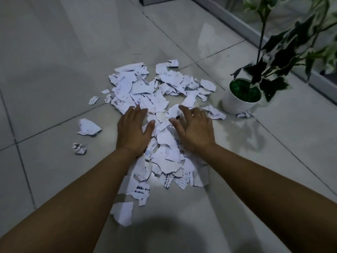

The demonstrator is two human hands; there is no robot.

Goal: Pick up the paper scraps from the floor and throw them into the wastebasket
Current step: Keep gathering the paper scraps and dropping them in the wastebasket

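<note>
white pot (235, 105) stood on pale glossy floor tiles (54, 61), variegated leafy plant (284, 52) potted in it, glass wall (273, 19) set just behind

White paper scraps (160, 99) with black print are strewn on pale grey tiles (54, 70); beside them, a white pot (235, 105) holds green-and-white variegated leaves (284, 52).

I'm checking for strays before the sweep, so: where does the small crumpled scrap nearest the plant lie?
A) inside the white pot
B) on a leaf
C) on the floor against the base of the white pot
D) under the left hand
C: the crumpled scrap lies on the floor tiles, right against the base of the white pot, apart from the main pile.
</note>
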